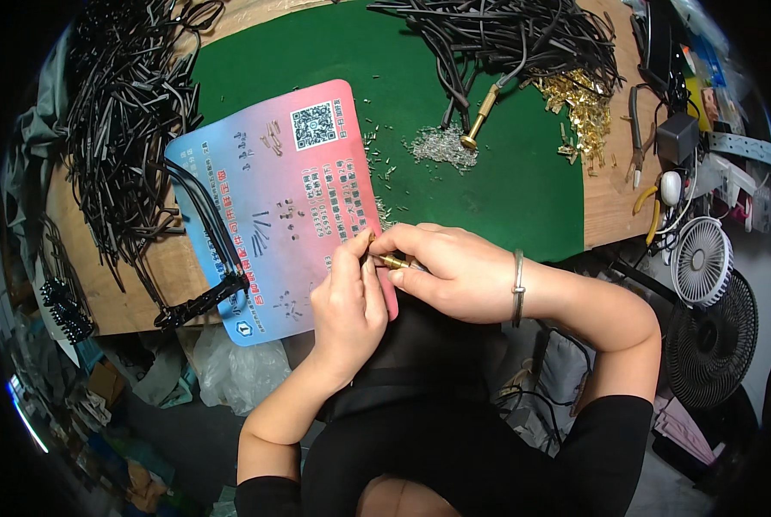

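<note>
Above the near right edge of a pink-and-blue printed mat (312, 202), my two hands meet. My right hand (454, 271) is closed round a small brass-handled screwdriver (391, 261), its tip pointing left toward my left fingers. With thumb and fingers pinched together, my left hand (347, 302) grips something too small and covered to make out. Loose small screws (444, 148) lie heaped on the green cloth (506, 198) beyond. A second brass tool (484, 112) rests by that heap. Small metal parts (272, 138) sit in groups on the printed mat.
Thick bundles of black cables (123, 121) cover the left of the wooden table; more cables (515, 39) lie at the back right, beside brass pieces (585, 112). Black-handled pliers (635, 142) and a white fan (702, 261) are at the right. Several black leads (209, 207) cross the printed mat's left side.
</note>
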Demonstrator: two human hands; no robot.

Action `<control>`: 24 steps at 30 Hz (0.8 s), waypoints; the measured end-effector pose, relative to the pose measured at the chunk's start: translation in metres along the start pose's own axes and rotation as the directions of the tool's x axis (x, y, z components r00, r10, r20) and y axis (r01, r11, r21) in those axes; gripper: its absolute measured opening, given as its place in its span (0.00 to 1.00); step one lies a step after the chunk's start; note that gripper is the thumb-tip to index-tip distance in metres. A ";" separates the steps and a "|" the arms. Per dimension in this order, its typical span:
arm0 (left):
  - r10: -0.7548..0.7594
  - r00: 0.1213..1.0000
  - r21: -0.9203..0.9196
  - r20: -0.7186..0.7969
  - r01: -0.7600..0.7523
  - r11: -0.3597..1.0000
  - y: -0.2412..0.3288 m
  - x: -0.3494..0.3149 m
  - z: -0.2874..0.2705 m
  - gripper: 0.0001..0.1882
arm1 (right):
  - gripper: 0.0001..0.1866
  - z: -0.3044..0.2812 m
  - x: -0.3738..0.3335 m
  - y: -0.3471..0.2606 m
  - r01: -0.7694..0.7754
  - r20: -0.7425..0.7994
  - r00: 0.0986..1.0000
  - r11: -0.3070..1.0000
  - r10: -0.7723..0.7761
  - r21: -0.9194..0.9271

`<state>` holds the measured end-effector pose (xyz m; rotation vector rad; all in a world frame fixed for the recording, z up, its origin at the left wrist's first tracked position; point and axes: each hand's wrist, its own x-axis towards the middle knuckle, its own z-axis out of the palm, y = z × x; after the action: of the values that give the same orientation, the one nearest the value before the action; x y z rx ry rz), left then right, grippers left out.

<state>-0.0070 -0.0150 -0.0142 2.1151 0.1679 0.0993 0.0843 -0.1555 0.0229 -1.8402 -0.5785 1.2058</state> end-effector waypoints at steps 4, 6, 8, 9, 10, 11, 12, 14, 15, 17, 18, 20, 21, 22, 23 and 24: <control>-0.001 1.000 0.001 0.019 0.001 1.000 0.002 0.001 -0.001 0.13 | 0.18 0.009 -0.012 -0.006 -0.015 -0.125 0.992 0.948 -0.026 -0.317; -0.003 0.999 0.049 0.043 0.001 0.999 0.006 0.000 -0.004 0.13 | 0.19 0.023 -0.020 -0.006 0.011 -0.190 0.973 0.847 -0.132 -0.532; -0.006 0.999 0.014 0.032 0.006 1.000 0.011 0.007 -0.006 0.14 | 0.25 0.022 -0.026 -0.004 0.061 -0.213 0.951 0.808 -0.226 -0.586; -0.013 1.000 0.061 0.004 0.013 0.998 0.011 0.012 -0.009 0.14 | 0.24 0.019 -0.029 -0.003 0.051 -0.229 0.946 0.806 -0.228 -0.590; -0.131 0.991 -0.045 -0.010 0.130 0.990 0.008 0.015 -0.011 0.15 | 0.24 0.014 -0.034 0.000 0.041 -0.244 0.942 0.804 -0.229 -0.594; -0.205 0.979 -0.154 -0.011 0.201 0.967 0.013 0.018 -0.013 0.15 | 0.23 0.008 -0.040 0.002 0.027 -0.282 0.930 0.809 -0.235 -0.587; -0.288 0.957 -0.254 -0.011 0.276 0.927 0.020 0.021 -0.018 0.15 | 0.21 0.004 -0.043 0.003 0.027 -0.307 0.919 0.817 -0.247 -0.576; -0.090 0.996 -0.201 0.023 0.092 0.975 0.014 0.022 -0.010 0.14 | 0.20 0.005 -0.035 0.018 0.023 -0.347 0.897 0.814 -0.274 -0.581; -0.009 0.997 -0.162 0.081 0.022 0.987 0.014 0.024 -0.008 0.13 | 0.19 0.005 -0.030 0.024 0.040 -0.363 0.882 0.817 -0.299 -0.575; 0.042 0.992 -0.149 0.120 -0.024 0.989 0.019 0.028 -0.004 0.10 | 0.19 -0.002 -0.029 0.028 0.082 -0.377 0.861 0.827 -0.340 -0.556; 0.150 0.977 -0.063 0.152 -0.142 0.988 0.022 0.036 -0.007 0.10 | 0.19 -0.003 -0.031 0.034 0.108 -0.371 0.861 0.839 -0.347 -0.533; 0.350 0.902 0.076 0.250 -0.379 0.922 0.033 0.071 -0.015 0.10 | 0.19 0.000 -0.032 0.044 0.119 -0.379 0.859 0.852 -0.346 -0.509; 0.460 0.838 0.190 0.294 -0.523 0.831 0.043 0.093 -0.009 0.09 | 0.19 0.000 -0.032 0.046 0.114 -0.379 0.852 0.834 -0.361 -0.539; 0.555 0.758 0.304 0.344 -0.649 0.697 0.057 0.116 -0.003 0.08 | 0.19 -0.001 -0.031 0.041 0.119 -0.375 0.840 0.809 -0.391 -0.575; 0.592 0.699 0.418 0.401 -0.715 0.561 0.057 0.139 0.010 0.06 | 0.18 -0.002 -0.028 0.038 0.131 -0.355 0.849 0.806 -0.392 -0.578; 0.618 0.630 0.499 0.471 -0.768 0.402 0.051 0.156 0.027 0.04 | 0.18 -0.003 -0.026 0.040 0.125 -0.348 0.856 0.807 -0.382 -0.577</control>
<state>0.1552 -0.0388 0.0159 2.7623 -1.0198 0.3591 0.0728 -0.1974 0.0035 -2.3154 -0.9312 0.4047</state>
